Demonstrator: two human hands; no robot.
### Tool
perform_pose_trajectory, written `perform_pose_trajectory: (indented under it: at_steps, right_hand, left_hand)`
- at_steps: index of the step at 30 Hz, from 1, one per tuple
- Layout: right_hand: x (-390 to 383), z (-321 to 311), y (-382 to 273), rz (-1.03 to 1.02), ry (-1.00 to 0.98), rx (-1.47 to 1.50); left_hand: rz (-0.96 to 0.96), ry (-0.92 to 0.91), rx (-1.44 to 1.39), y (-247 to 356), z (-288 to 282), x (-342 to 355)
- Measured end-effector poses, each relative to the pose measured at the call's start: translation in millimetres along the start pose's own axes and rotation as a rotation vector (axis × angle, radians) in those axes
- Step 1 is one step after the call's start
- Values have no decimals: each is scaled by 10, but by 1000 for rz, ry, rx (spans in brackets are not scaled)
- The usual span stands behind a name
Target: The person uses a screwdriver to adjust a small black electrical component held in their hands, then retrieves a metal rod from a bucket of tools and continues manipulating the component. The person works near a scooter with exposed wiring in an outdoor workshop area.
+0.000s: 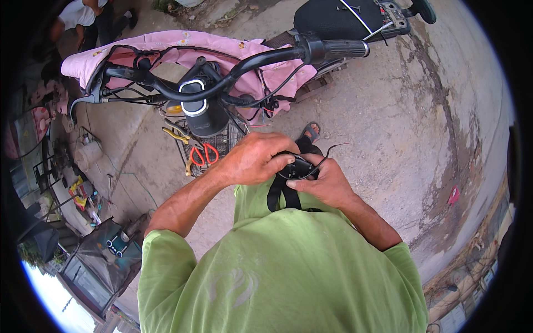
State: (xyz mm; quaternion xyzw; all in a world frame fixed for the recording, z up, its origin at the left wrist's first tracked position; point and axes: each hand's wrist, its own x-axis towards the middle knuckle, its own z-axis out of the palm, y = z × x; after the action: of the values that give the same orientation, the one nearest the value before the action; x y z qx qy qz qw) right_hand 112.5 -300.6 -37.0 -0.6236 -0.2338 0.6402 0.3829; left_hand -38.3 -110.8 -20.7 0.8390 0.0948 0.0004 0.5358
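Between both hands, in front of my green shirt, is a small black rounded plastic housing (297, 168) with its hollow inner side showing. A thin dark wire (327, 151) runs from it past my right hand, ending in a reddish tip. My left hand (256, 158) grips its left edge, thumb on the rim. My right hand (327, 180) pinches the right edge with thumb and fingers. Just beyond the hands stands an electric scooter's handlebar (241, 69) with a dark headlight unit (202, 114). Loose wires (265, 112) hang beside the headlight.
A wire basket (223, 143) below the headlight carries red-handled scissors (215, 154) and yellow-handled pliers (175, 134). A pink quilted cover (183, 40) drapes behind the handlebar. At the far right is the seat (325, 22). A bucket (88, 155) stands left. Another person (83, 16) is at the far left.
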Motion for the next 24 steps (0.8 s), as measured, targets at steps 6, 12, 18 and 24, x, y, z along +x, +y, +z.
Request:
perform_pose_trajectory:
  at_steps: [6,12,18,24]
  right_hand:
    - [67,155,75,2,41,134]
    - [103,144,254,-87,66,-187]
    - [112,173,217,14,-82,157]
    - [194,154,295,-87,-78,-26]
  left_hand:
    - [9,-16,-24,-16,-7,22]
    - [2,-88,1,-68,37,-6]
    - [40,-125,14,-91,-21,-8]
    - [95,-120,53,-85,-75,-19]
